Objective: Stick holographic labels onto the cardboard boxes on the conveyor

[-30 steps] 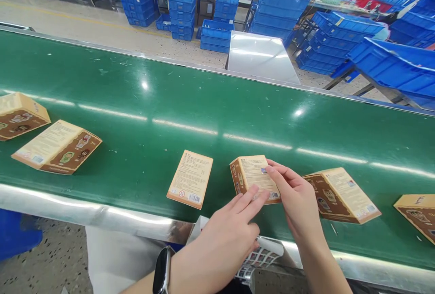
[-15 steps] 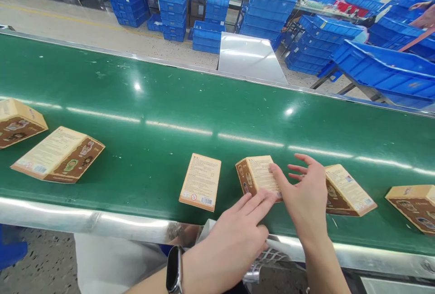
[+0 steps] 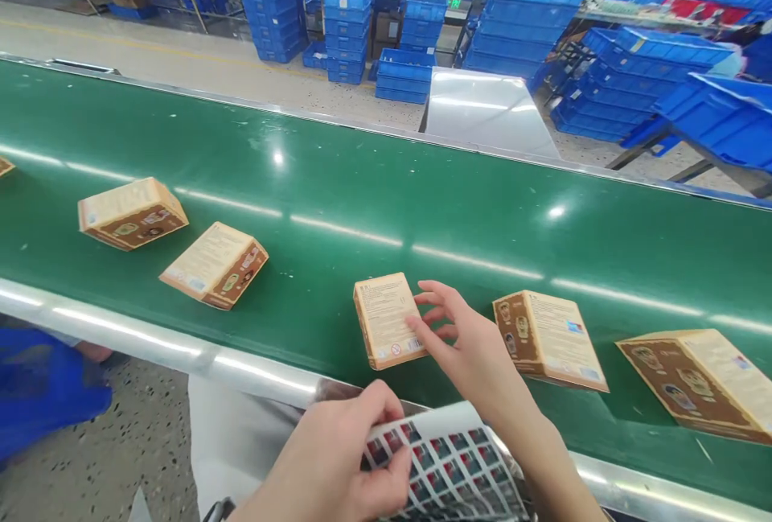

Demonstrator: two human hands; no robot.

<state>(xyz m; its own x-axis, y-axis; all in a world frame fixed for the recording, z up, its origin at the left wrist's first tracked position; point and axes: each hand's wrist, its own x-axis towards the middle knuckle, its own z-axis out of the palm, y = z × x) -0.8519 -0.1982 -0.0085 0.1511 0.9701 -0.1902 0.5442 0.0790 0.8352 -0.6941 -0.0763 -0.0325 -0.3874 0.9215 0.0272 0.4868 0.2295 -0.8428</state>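
My left hand (image 3: pixel 338 466) is at the bottom of the view, thumb and fingers pinched on a sheet of small printed stickers (image 3: pixel 446 466) held over the belt's near rail. My right hand (image 3: pixel 470 349) reaches onto the green conveyor belt (image 3: pixel 338 184) with fingers spread. Its index fingertip touches the right edge of a tan cardboard box (image 3: pixel 386 317) lying label side up. Just right of that hand lies a similar brown-and-tan box (image 3: pixel 548 337) with a small blue sticker on top.
Further boxes lie on the belt: one at far right (image 3: pixel 700 381) and two at left (image 3: pixel 214 265) (image 3: pixel 131 212). A shiny metal rail (image 3: pixel 121 329) runs along the near edge. Stacked blue crates (image 3: pixel 519 15) and a metal plate (image 3: pixel 482 108) stand beyond the belt.
The boxes have travelled to the right. My left hand came off the box and took hold of the sticker sheet. My right hand moved from that box to the one following it.
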